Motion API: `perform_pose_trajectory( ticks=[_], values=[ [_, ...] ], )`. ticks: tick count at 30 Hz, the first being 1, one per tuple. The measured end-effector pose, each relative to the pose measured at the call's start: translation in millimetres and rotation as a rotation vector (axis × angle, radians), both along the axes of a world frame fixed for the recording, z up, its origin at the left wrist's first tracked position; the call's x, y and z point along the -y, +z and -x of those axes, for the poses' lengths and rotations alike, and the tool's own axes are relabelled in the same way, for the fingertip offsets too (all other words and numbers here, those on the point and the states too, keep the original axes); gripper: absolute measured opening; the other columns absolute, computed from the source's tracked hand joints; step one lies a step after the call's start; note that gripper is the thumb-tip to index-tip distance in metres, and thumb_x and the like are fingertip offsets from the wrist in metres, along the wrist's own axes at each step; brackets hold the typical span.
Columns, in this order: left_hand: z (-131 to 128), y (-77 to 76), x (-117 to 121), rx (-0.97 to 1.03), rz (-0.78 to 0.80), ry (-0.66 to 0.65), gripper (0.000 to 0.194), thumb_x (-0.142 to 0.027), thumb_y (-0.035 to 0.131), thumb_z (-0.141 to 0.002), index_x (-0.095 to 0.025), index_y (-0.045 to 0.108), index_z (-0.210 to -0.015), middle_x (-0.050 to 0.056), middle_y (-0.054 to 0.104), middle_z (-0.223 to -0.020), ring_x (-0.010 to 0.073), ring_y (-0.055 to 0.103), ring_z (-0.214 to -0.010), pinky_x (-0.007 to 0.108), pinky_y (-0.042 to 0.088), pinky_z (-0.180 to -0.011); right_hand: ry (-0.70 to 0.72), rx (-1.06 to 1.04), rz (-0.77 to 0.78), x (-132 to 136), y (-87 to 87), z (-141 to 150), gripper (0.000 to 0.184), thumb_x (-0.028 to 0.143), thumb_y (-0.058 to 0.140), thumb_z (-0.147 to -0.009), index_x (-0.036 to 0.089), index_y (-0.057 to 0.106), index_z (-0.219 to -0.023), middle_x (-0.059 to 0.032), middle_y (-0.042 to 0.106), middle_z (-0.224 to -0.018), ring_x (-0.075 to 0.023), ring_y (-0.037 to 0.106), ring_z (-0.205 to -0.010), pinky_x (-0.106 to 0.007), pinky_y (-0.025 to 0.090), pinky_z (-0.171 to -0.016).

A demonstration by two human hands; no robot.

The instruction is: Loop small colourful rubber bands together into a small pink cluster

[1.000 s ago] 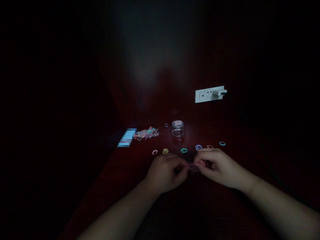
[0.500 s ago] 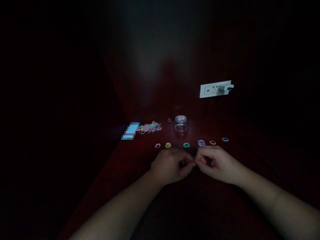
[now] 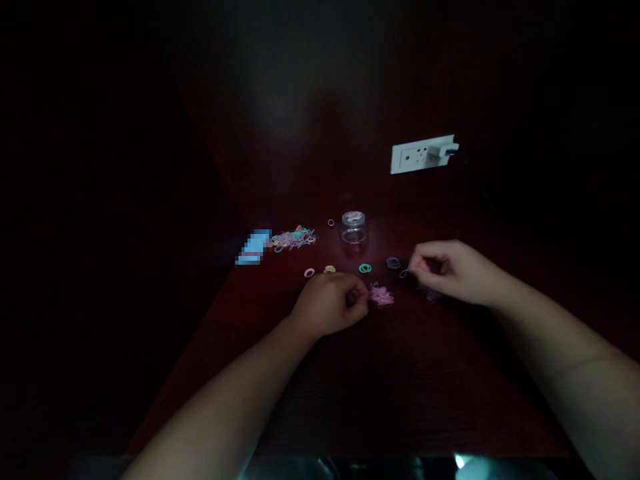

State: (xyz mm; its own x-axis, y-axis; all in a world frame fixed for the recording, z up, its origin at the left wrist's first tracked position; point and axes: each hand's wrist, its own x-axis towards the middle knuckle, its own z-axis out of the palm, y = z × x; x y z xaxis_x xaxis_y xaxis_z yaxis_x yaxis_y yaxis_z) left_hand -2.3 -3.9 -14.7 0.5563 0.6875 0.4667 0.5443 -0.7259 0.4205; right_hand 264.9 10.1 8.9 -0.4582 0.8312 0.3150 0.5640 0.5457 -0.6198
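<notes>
My right hand (image 3: pixel 453 272) is closed in a pinch on a small pale hair tie (image 3: pixel 404 273), whose loop sticks out left of the fingertips. Just beyond that loop lie purple hair ties (image 3: pixel 393 263). My left hand (image 3: pixel 330 303) is also pinched closed, its fingertips beside a small heap of pink hair ties (image 3: pixel 382 295); whether they hold anything is hidden. Green hair ties (image 3: pixel 365 269) lie beyond the heap. Yellow hair ties (image 3: pixel 329 269) are partly covered by my left hand, with a pink hair tie (image 3: pixel 309 273) to their left.
A clear lidded jar (image 3: pixel 354 230) stands toward the back. Left of it are a single hair tie (image 3: pixel 331 223), a mixed pile of hair ties (image 3: pixel 296 239) and a blurred bright rectangle (image 3: pixel 254 247). A socket plate (image 3: pixel 423 155) with a plug is on the wall.
My hands have parted: the right moved right and away from me with the hair tie, the left slightly left. The pink heap has come into sight between them. The view has tilted down.
</notes>
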Motion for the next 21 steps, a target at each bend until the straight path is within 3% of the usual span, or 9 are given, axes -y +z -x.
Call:
perform_pose_trajectory(
  ticks=[4, 8, 21],
  values=[
    [4, -1.4, -2, 0.003, -0.020, 0.026, 0.006, -0.020, 0.062, -0.078, -0.020, 0.068, -0.079, -0.002, 0.070, -0.071, 0.0134, 0.066, -0.068, 0.027, 0.052, -0.067, -0.138, 0.149, 0.152, -12, 3.2, -27, 0.015, 0.031, 0.061, -0.077, 0.019, 0.061, -0.068, -0.0009, 0.061, -0.063, -0.0133, 0.054, -0.057, -0.027, 0.041, -0.055],
    [5, -3.0, -4, 0.000, -0.009, 0.018, 0.008, -0.019, 0.061, -0.079, -0.020, 0.068, -0.078, -0.002, 0.070, -0.071, 0.0135, 0.065, -0.068, 0.027, 0.051, -0.065, -0.181, 0.277, 0.273, -16, 2.7, -38, 0.008, 0.026, 0.063, -0.073, 0.019, 0.067, -0.071, -0.0013, 0.065, -0.065, -0.0143, 0.056, -0.058, -0.028, 0.042, -0.056],
    [5, -2.3, -4, 0.015, -0.015, 0.015, 0.008, -0.018, 0.061, -0.079, -0.020, 0.068, -0.077, -0.002, 0.070, -0.070, 0.0134, 0.065, -0.067, 0.027, 0.051, -0.065, -0.189, 0.355, 0.310, -19, -3.4, -45, 0.011, 0.030, 0.065, -0.072, 0.019, 0.067, -0.070, -0.0007, 0.063, -0.061, -0.0140, 0.053, -0.055, -0.027, 0.039, -0.053]
  ],
)
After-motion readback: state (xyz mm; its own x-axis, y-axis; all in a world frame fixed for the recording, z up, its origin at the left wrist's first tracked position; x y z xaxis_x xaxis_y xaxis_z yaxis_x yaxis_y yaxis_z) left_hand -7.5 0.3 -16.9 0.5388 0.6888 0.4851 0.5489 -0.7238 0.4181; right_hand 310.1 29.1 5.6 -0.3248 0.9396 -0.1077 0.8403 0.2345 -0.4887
